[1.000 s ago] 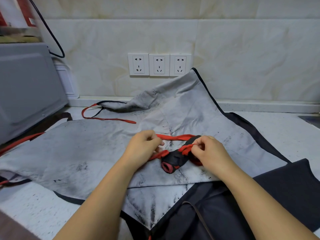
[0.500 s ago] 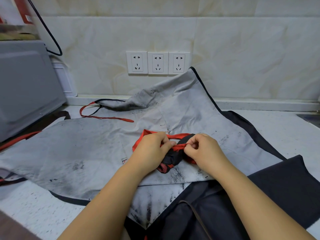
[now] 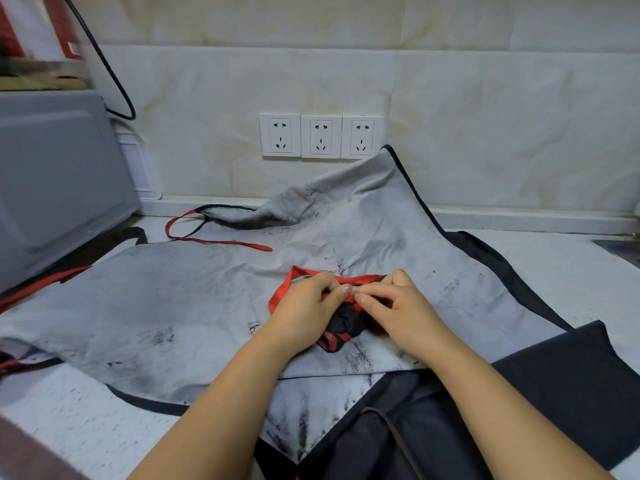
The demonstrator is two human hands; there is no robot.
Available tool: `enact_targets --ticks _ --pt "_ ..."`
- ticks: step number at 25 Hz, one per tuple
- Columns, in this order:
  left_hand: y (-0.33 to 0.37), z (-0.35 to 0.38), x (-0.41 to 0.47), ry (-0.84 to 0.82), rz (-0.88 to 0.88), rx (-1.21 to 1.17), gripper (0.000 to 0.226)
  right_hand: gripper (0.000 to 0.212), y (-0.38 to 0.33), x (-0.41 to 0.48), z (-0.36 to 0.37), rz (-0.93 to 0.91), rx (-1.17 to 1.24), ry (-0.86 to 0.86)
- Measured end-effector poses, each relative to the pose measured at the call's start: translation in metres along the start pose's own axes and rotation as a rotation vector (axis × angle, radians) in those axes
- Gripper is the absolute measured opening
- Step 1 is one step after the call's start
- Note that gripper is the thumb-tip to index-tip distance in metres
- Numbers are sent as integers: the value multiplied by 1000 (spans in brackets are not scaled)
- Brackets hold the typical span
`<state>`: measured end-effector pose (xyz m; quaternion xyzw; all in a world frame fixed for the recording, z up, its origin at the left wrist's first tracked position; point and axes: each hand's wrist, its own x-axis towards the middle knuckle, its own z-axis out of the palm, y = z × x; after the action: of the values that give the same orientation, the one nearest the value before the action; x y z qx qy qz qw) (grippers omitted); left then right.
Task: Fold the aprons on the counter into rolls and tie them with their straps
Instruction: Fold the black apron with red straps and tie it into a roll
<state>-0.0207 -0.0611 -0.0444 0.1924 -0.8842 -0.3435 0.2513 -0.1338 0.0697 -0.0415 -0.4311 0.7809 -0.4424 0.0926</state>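
1. by my reading you are at the tie-off. the small black-and-red roll (image 3: 341, 329) is already rolled up. it lies on top of the spread grey apron (image 3: 166, 306), near the middle of the counter (image 3: 571, 271), right under your fingers.
2. your left hand (image 3: 303, 318) has its thumb and fingers curled in, pinching the red strap (image 3: 285, 289) just above the roll. a loop of that strap stands out to the left of your knuckles.
3. your right hand (image 3: 401, 315) meets the left one tip to tip and looks to be pinching the same strap at the top of the roll. your fingers hide the crossing itself, so i cannot tell whether a knot has formed.
4. the next move, as i judge it, is to draw the two strap ends apart so the tie cinches down on the roll. take up the slack loop on the left as you pull.
5. hold the roll down while you pull. it is small and soft, so a one-sided tug could drag it sideways or let the layers spring open.
6. more work waits after this. the grey apron lies flat and unrolled, its trailing tie (image 3: 214, 241) lying on the counter toward the wall. a dark apron (image 3: 554, 386) lies at the near right, touching the grey one's near edge.
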Motion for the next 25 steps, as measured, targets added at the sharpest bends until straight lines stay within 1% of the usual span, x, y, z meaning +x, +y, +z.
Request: enact_targets --ticks 2,5,7,8,9,10,11,12,13,14,17,19,20,21,22,24,25 --pt "-1 0 0 5 -2 45 28 14 4 1 2 12 -34 13" --pt "-3 -4 2 7 27 116 34 14 7 3 5 8 -102 53" --pt "-4 -4 0 -41 -7 94 33 14 5 -1 4 28 -93 39" --pt "-4 -4 -1 -83 -31 57 32 17 3 -4 1 45 -54 15" --pt "-5 -5 -3 -125 -53 -4 29 24 0 -7 -1 59 -7 -11" --pt "-4 -8 -4 -170 -72 -83 26 35 -1 -9 -4 48 -14 -7" --pt "-2 -13 -5 -227 -96 -155 22 46 -3 -9 -6 -3 -120 24" --pt "1 -18 -5 -291 -114 -197 27 57 -5 -6 -6 -71 -304 50" --pt "2 -23 -5 -356 -123 -192 39 64 -8 -4 -5 -135 -465 47" --pt "3 -27 -6 -413 -123 -158 49 67 -11 -2 -2 -165 -550 0" --pt "3 -31 -7 -503 -83 -82 70 64 -7 2 -6 -66 -545 -213" --pt "0 -35 -7 -529 -90 1 79 54 0 3 -13 -48 -506 -237" --pt "-2 -38 -7 -523 -98 52 79 44 1 2 -14 -64 -459 -206" --pt "-6 -40 -6 -498 -106 104 72 34 2 1 -15 -89 -390 -145" --pt "-10 -43 -5 -440 -117 159 58 27 2 0 -16 -110 -311 -60" --pt "-19 -46 -1 -233 -175 263 30 21 -1 -3 -24 -112 -167 113" --pt "-24 -47 1 -97 -234 273 25 20 -3 -6 -31 -97 -97 168"
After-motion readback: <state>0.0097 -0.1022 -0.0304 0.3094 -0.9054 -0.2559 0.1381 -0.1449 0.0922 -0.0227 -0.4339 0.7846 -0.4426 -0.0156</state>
